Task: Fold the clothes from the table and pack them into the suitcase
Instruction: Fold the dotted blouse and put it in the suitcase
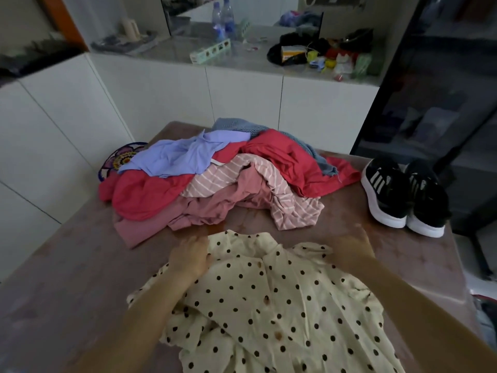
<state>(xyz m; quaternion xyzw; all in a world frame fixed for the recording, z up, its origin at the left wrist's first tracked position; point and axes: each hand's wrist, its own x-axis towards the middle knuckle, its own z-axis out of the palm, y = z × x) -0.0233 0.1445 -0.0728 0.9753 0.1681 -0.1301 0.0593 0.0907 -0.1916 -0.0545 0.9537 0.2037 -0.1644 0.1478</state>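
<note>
2 bare hands rested at the far end of a cream shirt with dark polka dots [269,305], which lay spread button-side up on the near part of a brown table [67,278].

Left hand [192,255]: palm down at the shirt's far left shoulder, just beside the collar. Its fingers were straight and pointed away from the body, partly on cloth and partly on bare tabletop.

Right hand [352,247]: at the far right shoulder and badly blurred, so I could not tell whether it pressed or pinched the cloth.

The hands were well apart with the collar between them. Both forearms came in from the lower frame edge, the left crossing the left sleeve and the right running along the shirt's right side.

Edges and room: the shirt's hem ran out of the bottom of the frame, and its right sleeve lay near the table's right edge. A narrow strip of bare tabletop separated the collar from a heap of crumpled clothes [215,181]. A wide bare stretch lay left of the shirt, up to the left table edge.

The heap held red, lilac, pink, pink-striped and grey-blue pieces, filled the far middle of the table and did not touch the shirt.

2 black sneakers with white soles [406,195] stood side by side at the far right edge, near the heap and well apart from the right hand.

1 round patterned object [121,160] showed at the heap's far left, partly covered.
</note>
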